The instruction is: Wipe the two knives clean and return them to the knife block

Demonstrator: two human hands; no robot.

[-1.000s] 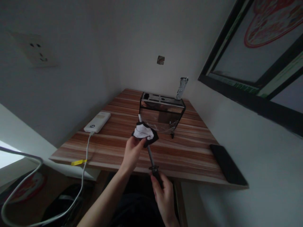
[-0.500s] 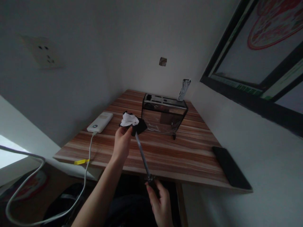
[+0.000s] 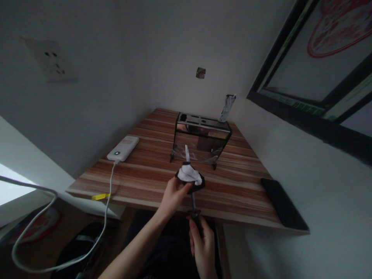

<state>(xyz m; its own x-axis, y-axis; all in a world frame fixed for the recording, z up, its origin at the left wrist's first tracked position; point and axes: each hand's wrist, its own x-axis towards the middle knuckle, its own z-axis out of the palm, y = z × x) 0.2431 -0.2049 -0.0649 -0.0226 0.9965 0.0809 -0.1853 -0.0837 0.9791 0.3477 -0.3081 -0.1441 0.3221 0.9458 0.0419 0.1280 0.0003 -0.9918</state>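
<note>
Striped tabletop [image 3: 151,162] beyond, left hand [image 3: 172,197] pinches cloth [image 3: 189,173], right hand [image 3: 205,246] grips handle [image 3: 196,219].

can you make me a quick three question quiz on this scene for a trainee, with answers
1. Which hand holds the cloth against the rod?
2. True or false: the right hand is resting on the phone.
3. From the wearer's view, where does the power bank lie relative to the rack? A: left; B: right; C: on top.

Key:
1. The left hand.
2. False; the right hand grips the rod's handle.
3. A.
</note>
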